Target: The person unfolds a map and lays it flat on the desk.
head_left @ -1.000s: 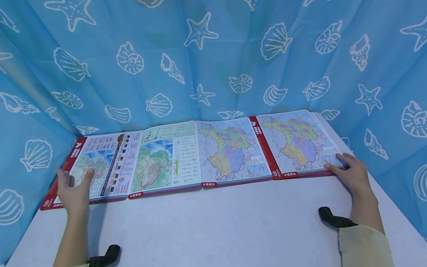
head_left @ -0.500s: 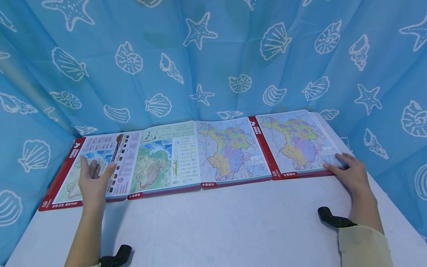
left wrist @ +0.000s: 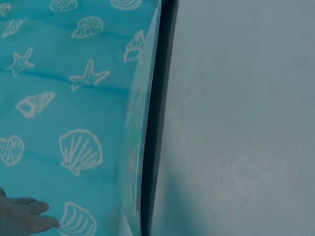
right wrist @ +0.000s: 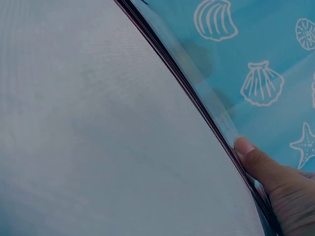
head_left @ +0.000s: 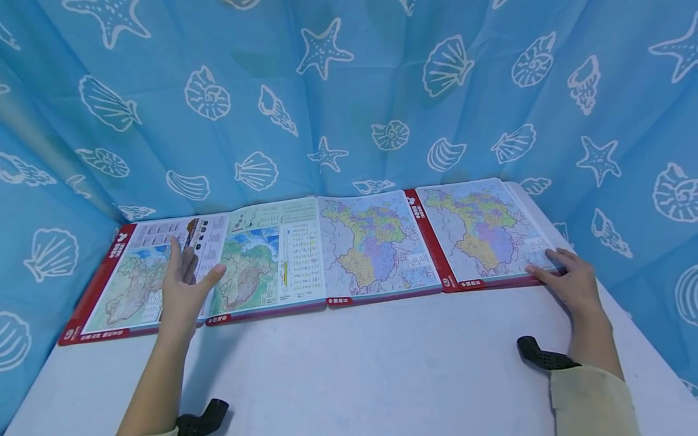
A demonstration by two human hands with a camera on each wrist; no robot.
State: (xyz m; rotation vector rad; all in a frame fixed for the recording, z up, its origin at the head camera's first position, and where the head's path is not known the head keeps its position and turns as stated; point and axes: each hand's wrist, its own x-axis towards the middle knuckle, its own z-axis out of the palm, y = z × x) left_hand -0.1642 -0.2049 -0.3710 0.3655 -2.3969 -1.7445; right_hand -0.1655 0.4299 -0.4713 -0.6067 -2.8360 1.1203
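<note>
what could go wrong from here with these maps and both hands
The right hand touches a corner of the right map; a nudge might skew it and perhaps the next map, lying close beside. The left hand seems to hover over the left map; lowering it carelessly could shift that. The curtain is close behind; pushing backward may bunch it.

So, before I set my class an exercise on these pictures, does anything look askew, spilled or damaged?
Nothing clearly stands out. The row of maps lies on the white table, with no spill or tear visible. The row slants in the head view, but that may be just the camera angle.
</note>
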